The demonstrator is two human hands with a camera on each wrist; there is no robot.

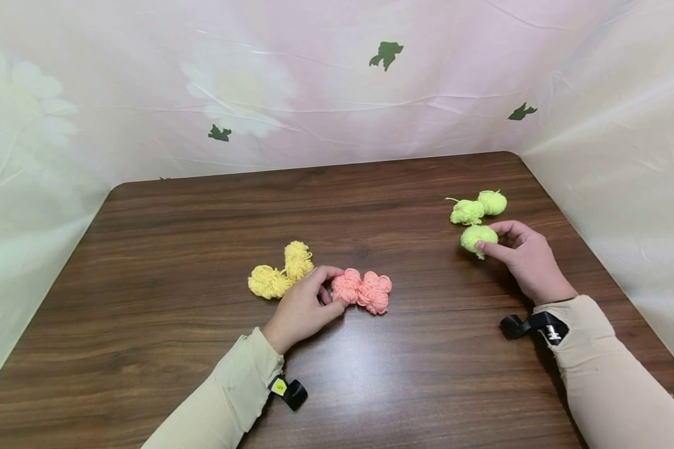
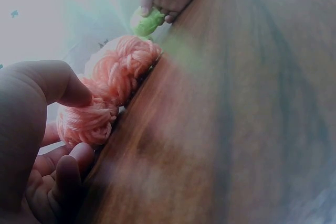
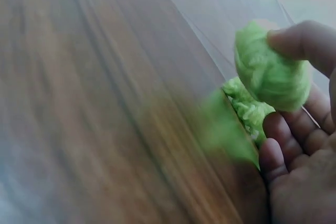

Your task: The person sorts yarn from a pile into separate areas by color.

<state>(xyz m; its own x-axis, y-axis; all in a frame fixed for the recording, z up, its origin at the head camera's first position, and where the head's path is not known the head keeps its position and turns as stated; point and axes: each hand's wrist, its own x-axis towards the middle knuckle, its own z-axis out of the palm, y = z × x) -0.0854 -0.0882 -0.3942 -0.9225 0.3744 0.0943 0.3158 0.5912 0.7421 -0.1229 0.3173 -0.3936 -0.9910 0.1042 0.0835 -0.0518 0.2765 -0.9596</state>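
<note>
My left hand [image 1: 305, 308] pinches a pink yarn ball [image 1: 346, 286] between thumb and fingers, at the middle of the table. A second pink yarn ball [image 1: 375, 293] touches it on the right; both also show in the left wrist view. Just behind the left hand lie two yellow yarn bundles [image 1: 267, 282], partly touching each other. Over on the right, my right hand [image 1: 530, 265] holds a light green yarn ball [image 1: 477, 239] between thumb and fingers. In the right wrist view this green ball [image 3: 270, 72] looks slightly raised. Beyond it sit two more green yarn balls [image 1: 466, 212], side by side.
The brown wood-grain table [image 1: 202, 362] has rounded far corners. A pale floral curtain [image 1: 326, 81] hangs along its back and sides. Black straps [image 1: 533, 325] circle both wrists. A loose yarn end trails from the far green balls.
</note>
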